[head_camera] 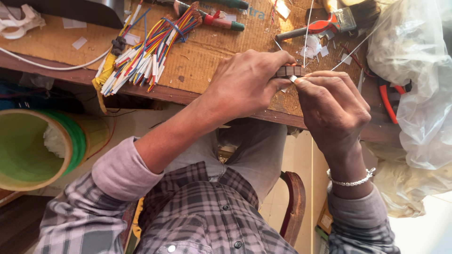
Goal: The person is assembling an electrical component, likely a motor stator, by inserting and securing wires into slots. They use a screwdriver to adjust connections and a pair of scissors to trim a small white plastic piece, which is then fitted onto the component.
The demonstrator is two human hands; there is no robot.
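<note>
Both hands (287, 87) — small dark block (289, 71)

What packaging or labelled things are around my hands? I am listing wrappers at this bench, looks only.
Cardboard sheet: flattened brown packing board covering the bench under both hands, with blue print near its far edge.
Plastic bag: clear and crumpled, at the right edge of the bench beside the right hand.
Green tube: open cardboard roll, yellow-green inside, low at left, below the bench.
No screens or signs show.
</note>
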